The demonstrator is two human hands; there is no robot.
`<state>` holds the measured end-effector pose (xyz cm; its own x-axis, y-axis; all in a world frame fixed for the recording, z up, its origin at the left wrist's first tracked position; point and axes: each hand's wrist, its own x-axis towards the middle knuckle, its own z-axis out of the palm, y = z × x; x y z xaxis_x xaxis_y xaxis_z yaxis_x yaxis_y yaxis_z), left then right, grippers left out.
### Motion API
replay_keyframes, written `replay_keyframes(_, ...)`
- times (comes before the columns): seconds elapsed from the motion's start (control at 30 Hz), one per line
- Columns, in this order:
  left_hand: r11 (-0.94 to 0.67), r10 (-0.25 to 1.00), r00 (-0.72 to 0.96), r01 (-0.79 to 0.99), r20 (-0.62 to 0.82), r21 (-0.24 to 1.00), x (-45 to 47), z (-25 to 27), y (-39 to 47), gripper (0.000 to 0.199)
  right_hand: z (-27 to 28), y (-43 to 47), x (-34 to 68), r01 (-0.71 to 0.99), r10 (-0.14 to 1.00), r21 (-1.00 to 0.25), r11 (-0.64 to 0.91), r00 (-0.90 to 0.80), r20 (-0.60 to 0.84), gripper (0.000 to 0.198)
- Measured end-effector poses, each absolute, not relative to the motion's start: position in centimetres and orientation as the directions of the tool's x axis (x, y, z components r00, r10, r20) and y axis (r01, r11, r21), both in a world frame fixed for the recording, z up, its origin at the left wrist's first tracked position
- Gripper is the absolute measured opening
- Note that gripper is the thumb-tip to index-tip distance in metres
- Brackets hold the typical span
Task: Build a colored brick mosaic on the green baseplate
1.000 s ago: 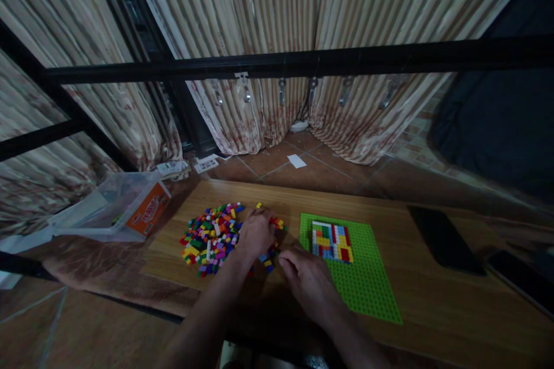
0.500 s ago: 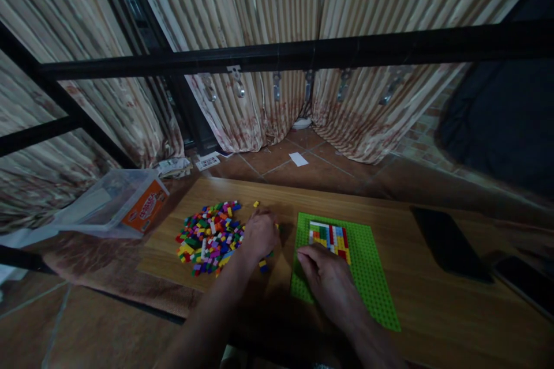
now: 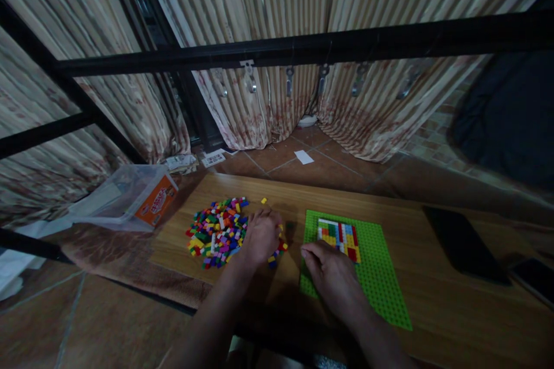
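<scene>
A heap of small coloured toy bricks (image 3: 219, 233) lies on the wooden table. My left hand (image 3: 263, 235) is over the heap's right side, knuckles up and fingers bent down; its fingertips are hidden behind the hand. On a green studded baseplate (image 3: 381, 265) sits a block of joined bricks (image 3: 340, 234) in white, red, yellow, orange, green and blue. My right hand (image 3: 332, 272) rests over the plate's left part, just in front of the joined bricks. Its thumb and curled fingers are pressed together, and whatever is between them cannot be made out.
A lone yellow brick (image 3: 264, 200) lies behind my left hand. A dark tablet-like slab (image 3: 465, 245) and a phone (image 3: 534, 277) are on the table's right. A clear plastic box (image 3: 125, 196) with an orange label stands left of the table (image 3: 173, 248). A black bar (image 3: 281, 52) crosses before curtains.
The whole view has shifted, so the scene sits slightly further right. My left hand stays at the heap's right side, and my right hand has drawn slightly nearer me, off the joined bricks.
</scene>
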<state>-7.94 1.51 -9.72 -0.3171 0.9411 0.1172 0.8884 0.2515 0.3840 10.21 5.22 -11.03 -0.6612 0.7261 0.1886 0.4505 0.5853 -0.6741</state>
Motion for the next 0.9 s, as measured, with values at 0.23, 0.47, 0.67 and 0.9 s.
replay_keyframes(0.23, 0.039, 0.974, -0.22, 0.383, 0.05, 0.923, -7.1, -9.0, 0.5, 0.014, -10.5, 5.1, 8.7, 0.19, 0.886, -0.964, 0.186, -0.458, 0.08, 0.028)
replay_keyframes(0.47, 0.033, 0.981, -0.192, 0.036, -0.026, 0.999, -6.2, -8.7, 0.5, 0.016, -10.7, 5.4, 7.3, -0.054, 0.919, -0.991, -0.124, -0.382, -0.094, 0.035)
replay_keyframes(0.67, 0.05, 0.97, -0.237, -0.015, -0.052, 0.999, -6.3, -8.3, 0.3, 0.021, -10.4, 5.2, 7.1, -0.063, 0.879, -0.982, -0.179, -0.459, -0.131, 0.031)
replay_keyframes(0.9, 0.051, 0.976, -0.21, -0.064, -0.064, 0.997, -6.2, -8.0, 0.1, 0.03, -9.9, 5.0, 7.5, -0.167, 0.808, -0.922, -0.348, -0.552, -0.205, 0.032)
